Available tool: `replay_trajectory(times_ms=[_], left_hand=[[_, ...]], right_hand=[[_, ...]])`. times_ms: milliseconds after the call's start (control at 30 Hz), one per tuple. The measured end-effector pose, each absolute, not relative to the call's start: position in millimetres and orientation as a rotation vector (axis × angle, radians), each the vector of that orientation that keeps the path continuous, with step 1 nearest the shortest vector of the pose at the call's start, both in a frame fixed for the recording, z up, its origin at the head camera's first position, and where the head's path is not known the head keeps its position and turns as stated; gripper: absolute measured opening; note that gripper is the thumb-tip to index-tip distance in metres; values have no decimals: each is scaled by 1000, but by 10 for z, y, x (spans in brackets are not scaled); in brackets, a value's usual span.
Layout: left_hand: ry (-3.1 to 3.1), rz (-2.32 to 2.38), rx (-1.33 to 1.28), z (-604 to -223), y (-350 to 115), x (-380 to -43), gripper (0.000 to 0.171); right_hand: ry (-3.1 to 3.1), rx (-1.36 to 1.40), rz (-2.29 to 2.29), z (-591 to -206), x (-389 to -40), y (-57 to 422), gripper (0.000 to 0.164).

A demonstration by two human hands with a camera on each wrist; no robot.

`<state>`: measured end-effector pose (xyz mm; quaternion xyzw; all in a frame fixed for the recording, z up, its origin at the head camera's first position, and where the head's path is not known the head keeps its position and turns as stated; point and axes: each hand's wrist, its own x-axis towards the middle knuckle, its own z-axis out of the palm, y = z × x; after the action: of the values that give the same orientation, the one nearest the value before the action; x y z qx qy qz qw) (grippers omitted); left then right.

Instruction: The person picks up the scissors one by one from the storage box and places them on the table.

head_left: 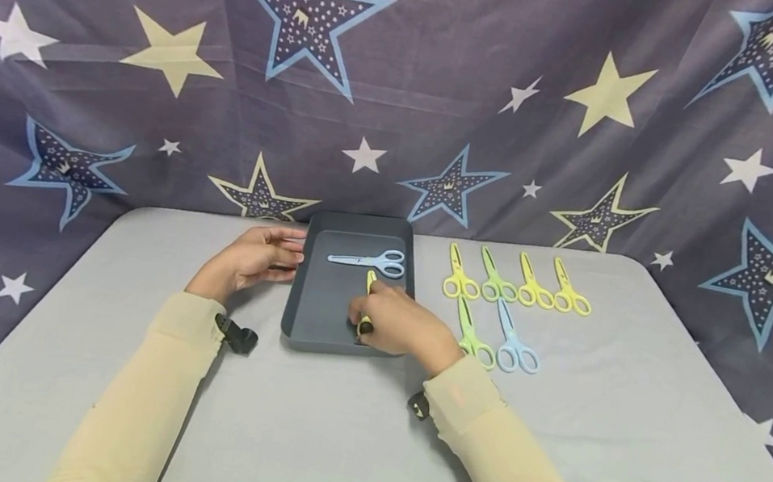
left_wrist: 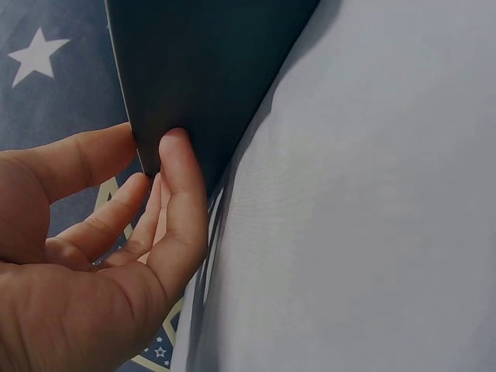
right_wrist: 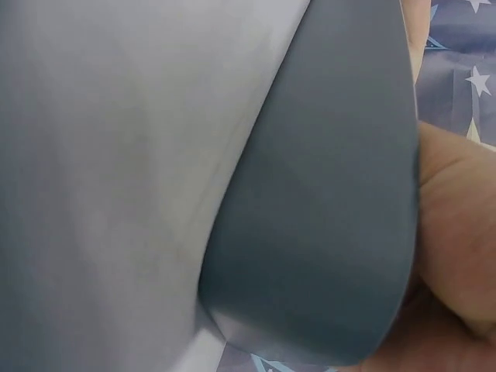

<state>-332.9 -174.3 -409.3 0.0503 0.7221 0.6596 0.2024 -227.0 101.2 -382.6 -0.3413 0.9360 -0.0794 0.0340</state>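
Observation:
A dark grey tray [head_left: 319, 309] lies on the table, with light-blue scissors [head_left: 371, 261] across its upper part. My right hand [head_left: 398, 320] is over the tray's right side, its fingers around yellow scissors [head_left: 371, 280]; their tip and part of a handle show, the rest is hidden behind the hand. At the tray's left side is my left hand [head_left: 260, 257], fingers extended to the edge. In the left wrist view its fingertips touch the tray's outer wall [left_wrist: 201, 70] and rim. The right wrist view shows the tray's wall with part of my right hand [right_wrist: 461, 225] beyond the rim.
Several scissors lie right of the tray in two rows: yellow scissors [head_left: 533, 283] and green scissors [head_left: 496, 278] behind, yellow-green scissors [head_left: 468, 329] and blue scissors [head_left: 510, 335] in front. A star-patterned cloth [head_left: 396, 55] hangs behind the pale table [head_left: 316, 443].

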Motion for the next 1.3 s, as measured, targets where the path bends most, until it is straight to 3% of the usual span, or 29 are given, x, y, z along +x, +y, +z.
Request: replay_trajectory(times_ms=[1300], left_hand=[[2014,1834,140,-4088,-1742,-3315,62]], right_hand=[[3098,-1051,-183,-3589,-2194,1081,19]])
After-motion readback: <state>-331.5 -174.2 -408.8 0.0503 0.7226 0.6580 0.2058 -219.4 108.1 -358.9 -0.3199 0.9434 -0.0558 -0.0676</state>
